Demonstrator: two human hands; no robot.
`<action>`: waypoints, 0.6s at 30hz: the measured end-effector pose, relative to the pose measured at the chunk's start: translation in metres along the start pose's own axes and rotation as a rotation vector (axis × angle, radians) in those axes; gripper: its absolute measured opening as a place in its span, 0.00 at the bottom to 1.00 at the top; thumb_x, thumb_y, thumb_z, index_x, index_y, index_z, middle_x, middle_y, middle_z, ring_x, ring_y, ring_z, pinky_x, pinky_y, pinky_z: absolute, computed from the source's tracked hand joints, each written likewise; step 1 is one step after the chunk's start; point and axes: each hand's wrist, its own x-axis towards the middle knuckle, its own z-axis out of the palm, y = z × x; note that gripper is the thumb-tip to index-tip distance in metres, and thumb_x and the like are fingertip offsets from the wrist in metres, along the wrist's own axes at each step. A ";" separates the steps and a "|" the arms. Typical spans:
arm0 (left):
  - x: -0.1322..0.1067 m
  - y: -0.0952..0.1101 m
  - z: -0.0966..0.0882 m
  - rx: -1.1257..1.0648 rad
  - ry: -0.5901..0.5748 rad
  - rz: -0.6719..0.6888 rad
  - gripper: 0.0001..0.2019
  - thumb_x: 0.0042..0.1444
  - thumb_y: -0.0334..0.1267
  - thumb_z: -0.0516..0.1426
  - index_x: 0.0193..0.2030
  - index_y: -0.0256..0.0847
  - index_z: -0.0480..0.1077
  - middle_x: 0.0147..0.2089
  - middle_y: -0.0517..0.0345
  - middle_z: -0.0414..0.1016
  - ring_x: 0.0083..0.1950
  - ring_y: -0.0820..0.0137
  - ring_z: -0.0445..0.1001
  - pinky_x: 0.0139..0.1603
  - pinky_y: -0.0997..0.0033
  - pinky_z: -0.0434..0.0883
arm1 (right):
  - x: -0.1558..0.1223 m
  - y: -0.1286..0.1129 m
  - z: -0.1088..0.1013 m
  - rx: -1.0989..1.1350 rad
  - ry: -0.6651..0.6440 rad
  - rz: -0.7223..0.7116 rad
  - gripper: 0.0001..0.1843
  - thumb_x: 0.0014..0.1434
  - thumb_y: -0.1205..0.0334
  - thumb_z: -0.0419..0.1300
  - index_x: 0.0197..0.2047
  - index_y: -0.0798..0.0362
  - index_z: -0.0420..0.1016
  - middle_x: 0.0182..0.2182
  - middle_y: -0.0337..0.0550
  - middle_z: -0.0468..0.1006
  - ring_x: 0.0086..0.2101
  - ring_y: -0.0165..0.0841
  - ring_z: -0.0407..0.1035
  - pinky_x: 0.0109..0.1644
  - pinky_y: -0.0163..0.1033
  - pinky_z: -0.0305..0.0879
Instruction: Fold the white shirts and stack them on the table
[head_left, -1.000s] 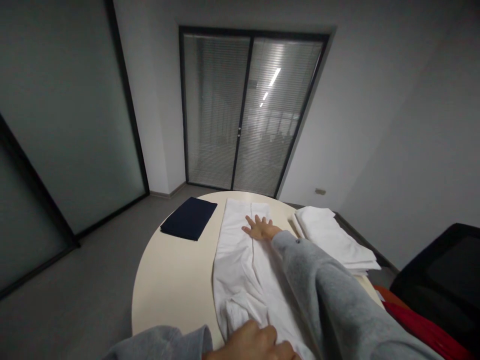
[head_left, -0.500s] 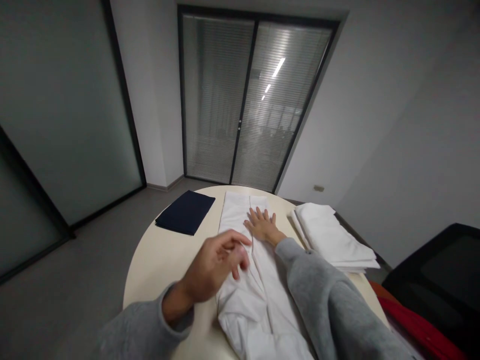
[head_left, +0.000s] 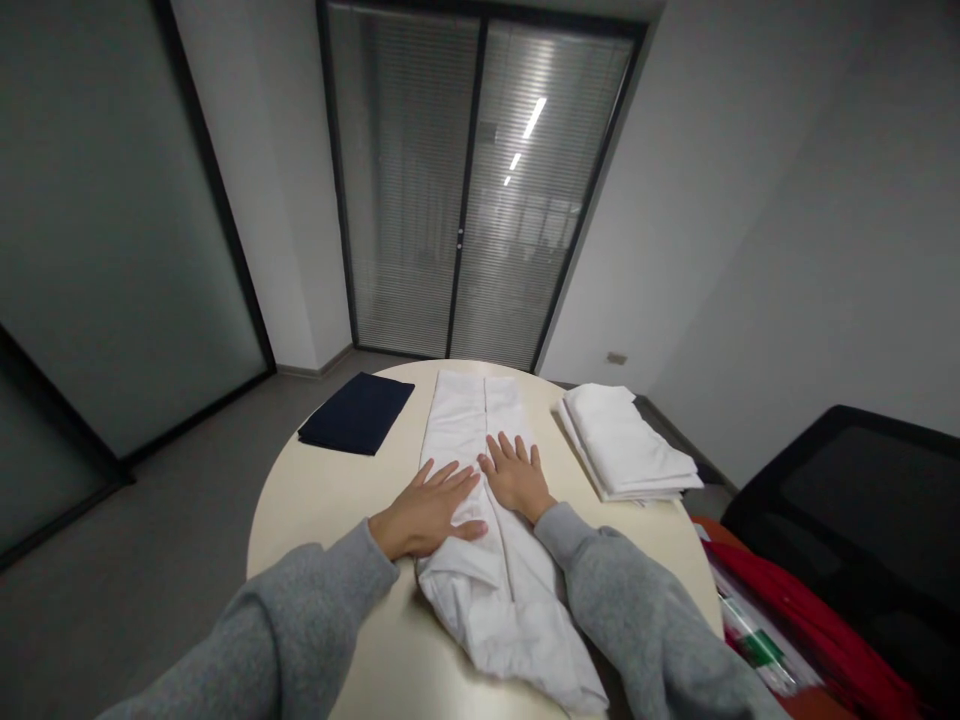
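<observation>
A long white garment [head_left: 471, 425], folded into a narrow strip, lies along the middle of a round cream table [head_left: 330, 510]. My left hand [head_left: 429, 512] rests flat on its left half, fingers spread and open. Beside it, my right hand [head_left: 514, 478] lies flat on the right half, fingers also stretched out. The two hands nearly touch at the strip's centre fold. Both arms wear grey sleeves. The garment's near end is bunched and wrinkled.
A folded dark navy cloth [head_left: 357, 412] lies at the table's far left. A stack of folded white cloths [head_left: 624, 442] sits at the right edge. A black chair [head_left: 855, 490] and red items [head_left: 817, 625] stand to the right. Glass doors with blinds [head_left: 472, 190] are behind.
My left hand rose from the garment's near end, swung forward and came down flat beside the right hand. My right hand slid back toward me along the strip.
</observation>
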 end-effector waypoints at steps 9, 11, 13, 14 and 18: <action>0.022 -0.004 0.004 -0.042 0.031 -0.148 0.40 0.63 0.68 0.48 0.74 0.45 0.58 0.77 0.47 0.56 0.79 0.52 0.48 0.75 0.39 0.40 | 0.009 -0.010 -0.007 0.018 -0.012 0.077 0.39 0.72 0.38 0.36 0.78 0.47 0.42 0.77 0.46 0.44 0.73 0.54 0.35 0.72 0.65 0.27; 0.024 0.002 0.010 -0.006 0.071 -0.192 0.41 0.60 0.65 0.54 0.75 0.45 0.56 0.76 0.45 0.57 0.78 0.49 0.49 0.75 0.36 0.40 | 0.007 -0.010 -0.009 0.031 -0.004 0.075 0.39 0.72 0.39 0.37 0.79 0.48 0.42 0.76 0.47 0.45 0.73 0.54 0.36 0.72 0.64 0.28; 0.024 0.007 0.013 0.022 0.110 -0.207 0.41 0.59 0.57 0.58 0.76 0.48 0.52 0.75 0.46 0.59 0.77 0.48 0.51 0.74 0.35 0.41 | 0.006 -0.010 -0.010 0.058 0.027 0.068 0.38 0.72 0.41 0.41 0.78 0.47 0.42 0.76 0.47 0.49 0.73 0.53 0.38 0.73 0.63 0.29; 0.023 0.009 0.014 0.029 0.134 -0.201 0.41 0.58 0.53 0.59 0.76 0.50 0.52 0.73 0.46 0.62 0.76 0.49 0.54 0.74 0.35 0.43 | 0.005 -0.009 -0.011 0.072 0.044 0.062 0.38 0.71 0.42 0.42 0.78 0.46 0.43 0.75 0.47 0.51 0.72 0.53 0.40 0.73 0.63 0.29; 0.020 0.013 0.008 0.060 0.227 -0.129 0.30 0.56 0.43 0.61 0.67 0.51 0.67 0.59 0.49 0.70 0.62 0.54 0.67 0.69 0.47 0.59 | 0.004 -0.007 -0.012 0.101 0.131 -0.015 0.29 0.71 0.49 0.48 0.73 0.37 0.58 0.72 0.45 0.59 0.70 0.47 0.49 0.72 0.62 0.36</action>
